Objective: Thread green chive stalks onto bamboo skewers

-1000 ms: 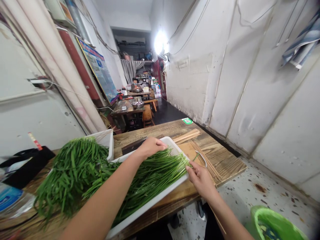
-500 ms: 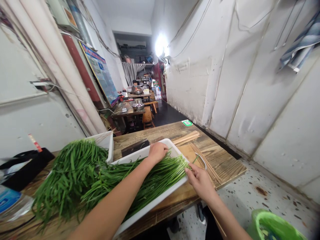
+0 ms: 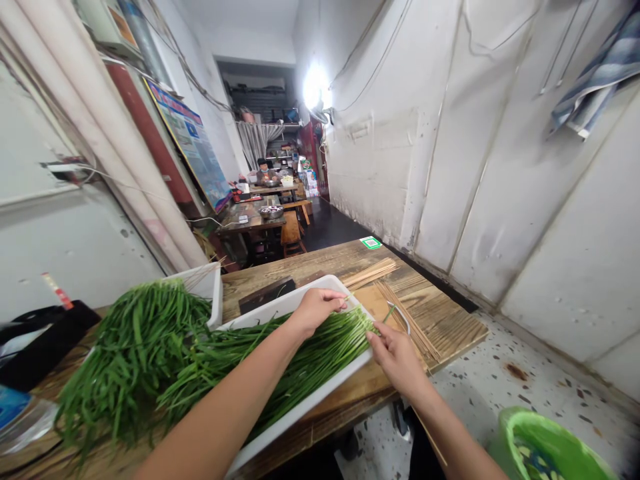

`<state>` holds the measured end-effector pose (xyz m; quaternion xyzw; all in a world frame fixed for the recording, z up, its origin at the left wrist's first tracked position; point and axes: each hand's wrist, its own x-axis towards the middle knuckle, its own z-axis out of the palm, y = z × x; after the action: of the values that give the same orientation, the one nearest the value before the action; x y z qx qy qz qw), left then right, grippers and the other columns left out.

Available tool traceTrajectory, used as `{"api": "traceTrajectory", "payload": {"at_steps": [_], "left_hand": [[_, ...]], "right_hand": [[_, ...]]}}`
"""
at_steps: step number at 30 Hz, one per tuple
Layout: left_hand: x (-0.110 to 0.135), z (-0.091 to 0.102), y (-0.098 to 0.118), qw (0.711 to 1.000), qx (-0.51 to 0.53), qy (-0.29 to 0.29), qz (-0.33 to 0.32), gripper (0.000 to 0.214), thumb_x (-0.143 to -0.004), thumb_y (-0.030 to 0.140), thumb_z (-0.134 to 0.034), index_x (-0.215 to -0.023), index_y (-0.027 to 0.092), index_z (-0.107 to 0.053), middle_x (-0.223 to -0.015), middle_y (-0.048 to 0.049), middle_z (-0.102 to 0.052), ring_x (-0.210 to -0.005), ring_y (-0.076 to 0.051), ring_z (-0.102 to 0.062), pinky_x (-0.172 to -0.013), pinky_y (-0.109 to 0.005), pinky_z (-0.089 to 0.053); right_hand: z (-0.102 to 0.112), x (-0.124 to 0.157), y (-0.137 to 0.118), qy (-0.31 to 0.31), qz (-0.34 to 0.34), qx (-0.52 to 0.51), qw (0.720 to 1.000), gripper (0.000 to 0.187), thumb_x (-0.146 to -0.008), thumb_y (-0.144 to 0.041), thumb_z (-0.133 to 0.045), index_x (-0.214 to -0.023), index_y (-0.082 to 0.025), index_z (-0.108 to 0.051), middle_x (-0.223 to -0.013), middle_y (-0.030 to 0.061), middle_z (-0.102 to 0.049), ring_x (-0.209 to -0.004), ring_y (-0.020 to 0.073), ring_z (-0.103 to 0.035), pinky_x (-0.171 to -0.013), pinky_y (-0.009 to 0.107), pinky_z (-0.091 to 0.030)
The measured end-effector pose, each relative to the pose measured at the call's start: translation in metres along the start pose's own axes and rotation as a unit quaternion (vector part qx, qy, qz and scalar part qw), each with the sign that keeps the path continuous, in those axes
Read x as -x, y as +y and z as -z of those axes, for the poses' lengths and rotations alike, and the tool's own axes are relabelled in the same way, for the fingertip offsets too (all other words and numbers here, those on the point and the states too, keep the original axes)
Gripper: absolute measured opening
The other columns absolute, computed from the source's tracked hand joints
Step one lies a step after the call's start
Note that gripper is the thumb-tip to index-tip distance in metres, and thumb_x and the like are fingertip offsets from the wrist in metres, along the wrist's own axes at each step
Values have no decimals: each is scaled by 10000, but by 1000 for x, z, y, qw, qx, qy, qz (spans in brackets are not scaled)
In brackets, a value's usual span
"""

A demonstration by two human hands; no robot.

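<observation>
In the head view, the left hand [image 3: 323,310] pinches the tip of a pale green stalk [image 3: 349,296] above the white tray [image 3: 310,407], where long green chives [image 3: 310,363] lie. The right hand [image 3: 397,353] has its thumb and forefinger at the chives' pale ends; whether they grip anything, I cannot tell.

Long green stalks [image 3: 320,357] lie lengthwise in a white tray [image 3: 310,407].
</observation>
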<state>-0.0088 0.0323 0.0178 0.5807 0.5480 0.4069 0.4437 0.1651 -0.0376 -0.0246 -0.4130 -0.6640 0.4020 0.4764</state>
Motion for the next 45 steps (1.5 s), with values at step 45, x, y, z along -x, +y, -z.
{"api": "traceTrajectory", "payload": {"at_steps": [45], "left_hand": [[2, 1, -3, 998, 56, 8, 22, 88, -647, 169, -667, -706, 128, -719, -654, -40, -704, -644, -142, -612, -754, -290, -463]], "right_hand": [[0, -1, -5, -3, -6, -10, 1000, 318, -865, -365, -464, -936, -107, -637, -583, -19, -446, -482, 109, -353, -448, 218, -295]]}}
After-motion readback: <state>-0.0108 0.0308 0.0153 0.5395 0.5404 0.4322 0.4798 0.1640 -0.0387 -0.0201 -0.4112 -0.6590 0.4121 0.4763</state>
